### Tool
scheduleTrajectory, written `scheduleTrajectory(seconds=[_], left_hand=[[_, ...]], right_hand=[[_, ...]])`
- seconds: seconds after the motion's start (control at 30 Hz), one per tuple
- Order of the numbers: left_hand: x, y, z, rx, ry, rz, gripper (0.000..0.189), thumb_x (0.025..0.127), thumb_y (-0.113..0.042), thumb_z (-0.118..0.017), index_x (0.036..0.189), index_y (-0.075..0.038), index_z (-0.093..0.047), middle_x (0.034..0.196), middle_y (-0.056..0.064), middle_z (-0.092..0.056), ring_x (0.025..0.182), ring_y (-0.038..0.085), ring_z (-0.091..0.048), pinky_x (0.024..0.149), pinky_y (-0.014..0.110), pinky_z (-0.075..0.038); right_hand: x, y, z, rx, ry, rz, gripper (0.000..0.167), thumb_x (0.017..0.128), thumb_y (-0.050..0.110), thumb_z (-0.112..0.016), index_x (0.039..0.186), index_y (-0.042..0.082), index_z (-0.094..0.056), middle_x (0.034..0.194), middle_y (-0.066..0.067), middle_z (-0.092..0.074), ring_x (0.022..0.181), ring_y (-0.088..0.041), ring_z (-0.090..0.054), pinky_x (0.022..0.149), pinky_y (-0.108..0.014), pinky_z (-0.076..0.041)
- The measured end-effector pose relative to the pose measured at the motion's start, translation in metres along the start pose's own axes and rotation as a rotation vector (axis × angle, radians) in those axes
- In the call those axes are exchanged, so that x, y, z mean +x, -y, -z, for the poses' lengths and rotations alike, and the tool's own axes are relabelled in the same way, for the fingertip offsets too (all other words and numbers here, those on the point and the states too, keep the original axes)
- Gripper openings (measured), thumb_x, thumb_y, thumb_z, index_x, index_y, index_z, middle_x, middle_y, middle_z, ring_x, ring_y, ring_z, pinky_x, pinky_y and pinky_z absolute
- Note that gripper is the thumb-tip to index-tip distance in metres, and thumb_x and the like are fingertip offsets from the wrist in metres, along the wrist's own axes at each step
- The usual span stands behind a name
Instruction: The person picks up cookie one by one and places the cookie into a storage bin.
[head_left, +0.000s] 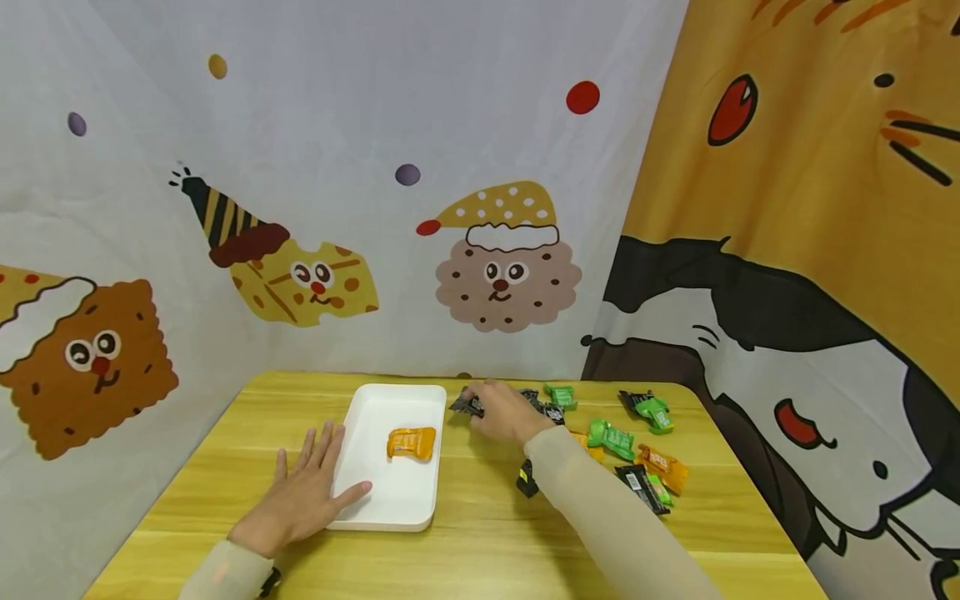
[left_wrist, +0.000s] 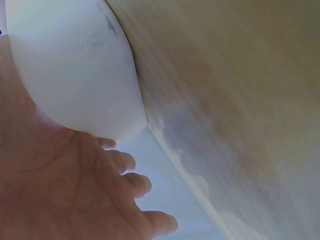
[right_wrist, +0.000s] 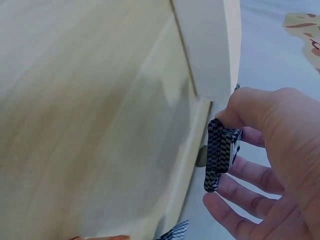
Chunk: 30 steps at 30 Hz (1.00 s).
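Right of a tray (head_left: 386, 496), the right hand (head_left: 506, 412) pinches a black packet (right_wrist: 217, 150); the spread left hand (head_left: 306, 490) touches the tray.

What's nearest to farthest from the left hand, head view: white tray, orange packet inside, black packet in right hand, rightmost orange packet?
1. White tray: at the left hand's right side.
2. Orange packet: inside, right side.
3. Black packet: in right hand, right of tray.
4. Rightmost orange packet: far right.
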<state>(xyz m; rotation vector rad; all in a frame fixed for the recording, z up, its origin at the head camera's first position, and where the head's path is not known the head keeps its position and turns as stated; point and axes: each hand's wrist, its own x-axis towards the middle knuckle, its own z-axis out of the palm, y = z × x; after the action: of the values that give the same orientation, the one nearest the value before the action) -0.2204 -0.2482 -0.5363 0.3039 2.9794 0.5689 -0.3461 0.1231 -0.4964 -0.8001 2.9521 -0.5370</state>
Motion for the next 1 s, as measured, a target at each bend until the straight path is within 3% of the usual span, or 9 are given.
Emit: scheduleTrajectory(seconds=[0.17, 0.5, 0.63, 1.0], left_hand=[[-0.001, 0.000, -0.001, -0.005, -0.007, -0.002, 0.119, 0.109, -0.077, -0.064, 0.187, -0.002, -0.014, 0.195, 0.030, -0.005, 0.179, 0.063, -0.005, 0.131, 0.098, 0.001], [0.000, 0.000, -0.001, 0.007, 0.006, 0.010, 0.119, 0.109, -0.078, -0.062, 0.187, -0.003, -0.012, 0.195, 0.029, -0.003, 0.180, 0.062, -0.004, 0.131, 0.098, 0.002], [0.001, 0.000, -0.001, 0.017, 0.007, 0.012, 0.120, 0.109, -0.079, -0.062, 0.187, -0.003, -0.012, 0.195, 0.028, -0.003, 0.180, 0.062, -0.004, 0.131, 0.098, 0.001], [0.002, 0.002, -0.002, -0.004, 0.005, 0.008, 0.120, 0.109, -0.079, -0.063, 0.187, -0.003, -0.013, 0.195, 0.031, -0.004, 0.179, 0.064, -0.003, 0.129, 0.099, 0.004]], right_hand=[[0.004, 0.010, 0.005, -0.014, -0.014, 0.028, 0.044, 0.108, 0.017, -0.084, 0.150, 0.013, -0.074, 0.146, -0.011, -0.080, 0.091, -0.019, -0.071, 0.091, -0.038, -0.064], [0.013, 0.035, 0.008, -0.007, -0.035, 0.088, 0.045, 0.107, 0.014, -0.082, 0.151, 0.010, -0.072, 0.145, -0.011, -0.081, 0.107, -0.022, -0.076, 0.099, -0.040, -0.067], [0.019, 0.044, 0.006, -0.029, -0.032, 0.091, 0.044, 0.108, 0.017, -0.083, 0.151, 0.013, -0.073, 0.148, -0.008, -0.080, 0.123, -0.024, -0.078, 0.104, -0.040, -0.068], [0.035, 0.074, 0.002, -0.105, 0.007, 0.103, 0.046, 0.108, 0.022, -0.084, 0.152, 0.017, -0.073, 0.150, -0.007, -0.079, 0.118, -0.018, -0.077, 0.103, -0.032, -0.067]])
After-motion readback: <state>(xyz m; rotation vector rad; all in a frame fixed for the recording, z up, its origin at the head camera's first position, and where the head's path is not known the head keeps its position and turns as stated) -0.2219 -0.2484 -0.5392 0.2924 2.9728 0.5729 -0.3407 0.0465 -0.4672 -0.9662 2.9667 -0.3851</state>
